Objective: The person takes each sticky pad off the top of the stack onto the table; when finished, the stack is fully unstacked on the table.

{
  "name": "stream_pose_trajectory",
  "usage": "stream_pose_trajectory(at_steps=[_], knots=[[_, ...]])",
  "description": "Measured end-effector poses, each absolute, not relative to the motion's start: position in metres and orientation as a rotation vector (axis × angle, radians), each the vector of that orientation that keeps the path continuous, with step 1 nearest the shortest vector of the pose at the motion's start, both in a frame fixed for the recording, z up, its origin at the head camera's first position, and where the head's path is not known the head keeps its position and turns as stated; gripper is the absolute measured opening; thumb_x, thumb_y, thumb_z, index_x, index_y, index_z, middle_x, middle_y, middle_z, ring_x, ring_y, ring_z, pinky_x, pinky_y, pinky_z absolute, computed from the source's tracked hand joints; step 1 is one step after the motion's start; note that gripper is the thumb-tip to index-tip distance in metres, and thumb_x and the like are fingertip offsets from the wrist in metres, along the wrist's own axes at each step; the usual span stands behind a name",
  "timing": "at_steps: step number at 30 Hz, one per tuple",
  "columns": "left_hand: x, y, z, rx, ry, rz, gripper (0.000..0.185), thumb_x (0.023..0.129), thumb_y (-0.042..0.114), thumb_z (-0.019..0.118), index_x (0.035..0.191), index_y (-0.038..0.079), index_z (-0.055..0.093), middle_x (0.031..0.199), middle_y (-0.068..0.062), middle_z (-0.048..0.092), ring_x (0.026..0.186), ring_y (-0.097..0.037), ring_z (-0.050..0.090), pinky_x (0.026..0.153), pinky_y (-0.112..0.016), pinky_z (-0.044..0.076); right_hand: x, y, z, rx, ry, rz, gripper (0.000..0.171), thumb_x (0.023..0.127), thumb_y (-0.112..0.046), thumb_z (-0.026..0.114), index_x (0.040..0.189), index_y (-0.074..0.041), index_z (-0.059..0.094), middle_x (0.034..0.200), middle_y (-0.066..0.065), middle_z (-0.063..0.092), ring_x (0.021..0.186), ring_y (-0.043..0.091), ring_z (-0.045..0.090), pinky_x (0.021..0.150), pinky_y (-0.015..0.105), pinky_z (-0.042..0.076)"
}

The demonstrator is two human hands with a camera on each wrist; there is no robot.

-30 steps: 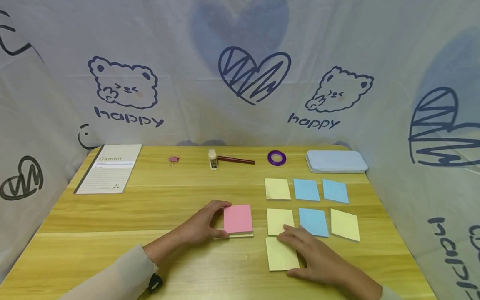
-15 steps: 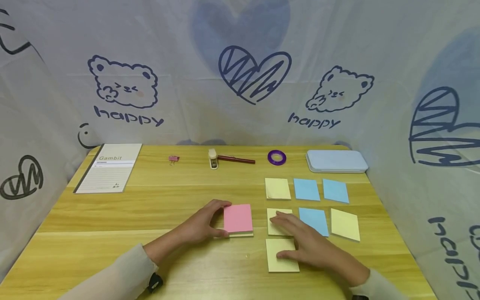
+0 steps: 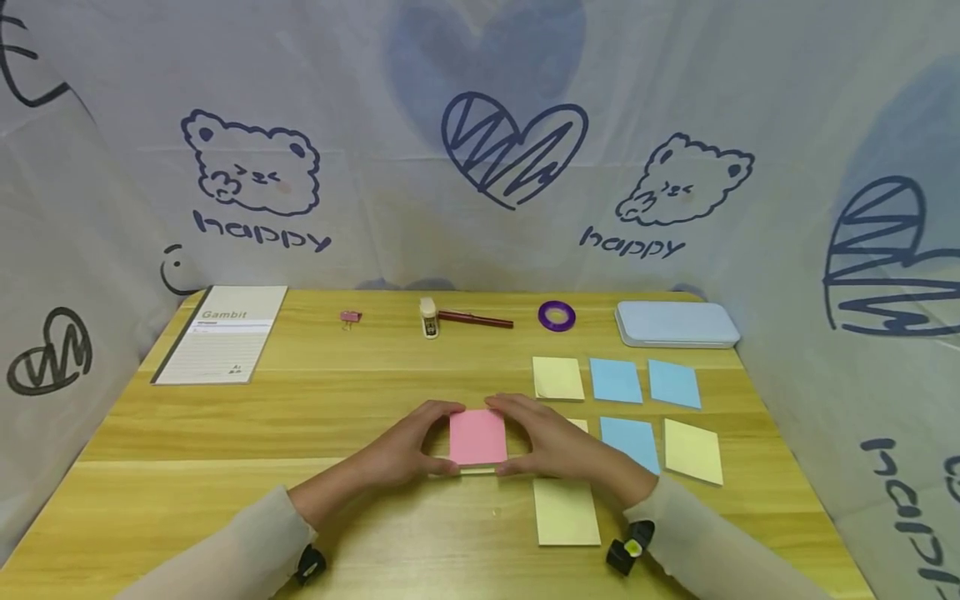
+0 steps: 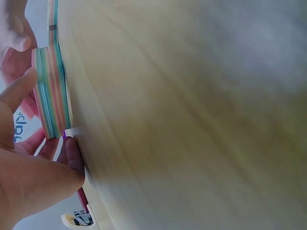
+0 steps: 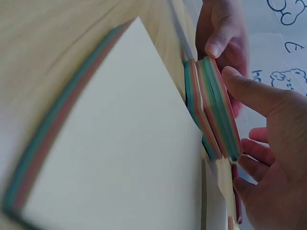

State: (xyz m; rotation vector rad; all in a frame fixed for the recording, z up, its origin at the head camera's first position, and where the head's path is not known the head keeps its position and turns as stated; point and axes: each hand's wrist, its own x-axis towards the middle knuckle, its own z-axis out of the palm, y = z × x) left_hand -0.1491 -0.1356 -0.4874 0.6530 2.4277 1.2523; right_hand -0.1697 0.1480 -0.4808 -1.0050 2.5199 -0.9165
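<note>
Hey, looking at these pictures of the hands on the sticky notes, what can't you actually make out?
- Head view: the right hand covers most of one pale yellow sticky note.
- Head view: small print on the white lined notebook is too small to read.
- Left wrist view: the wooden table is blurred.
- Head view: the pink-topped sticky note pad hides its layered colours.

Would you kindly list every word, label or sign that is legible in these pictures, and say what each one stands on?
"Gambit": on the cover of the notebook at the table's far left.
"happy": on the backdrop cloth, under the left bear drawing.
"happy": again under the right bear drawing.
The small print lower on the notebook cover is too small to read.
The label on the glue bottle is too small to read.
The sticky notes carry no writing.
</note>
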Motion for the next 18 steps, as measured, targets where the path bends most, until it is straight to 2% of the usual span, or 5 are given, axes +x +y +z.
stream_pose_trajectory(at_steps=[6,18], knots=[[-0.149,-0.136,-0.486,0.631,2.406,1.256,0.090,0.081,0.022,0.090,0.155,0.007,0.040,0.152,-0.013,0.046,0.146,-0.034,0.039,0.122,-0.056,0.027,-0.174,0.136,-0.483,-1.058,2.477,-0.931,0.097,0.082,-0.044,0.087,0.159,-0.011,0.039,0.157,0.006,0.045,0.146,0.026,0.042,0.119,0.047,0.036],[-0.149,-0.133,-0.488,0.685,2.454,1.226,0.085,0.082,0.016,0.089,0.152,0.005,0.042,0.152,-0.014,0.048,0.145,-0.035,0.040,0.120,-0.056,0.031,-0.173,0.130,-0.488,-1.043,2.476,-0.962,0.085,0.085,-0.037,0.086,0.155,-0.013,0.044,0.150,0.002,0.050,0.138,0.021,0.049,0.112,0.045,0.045]])
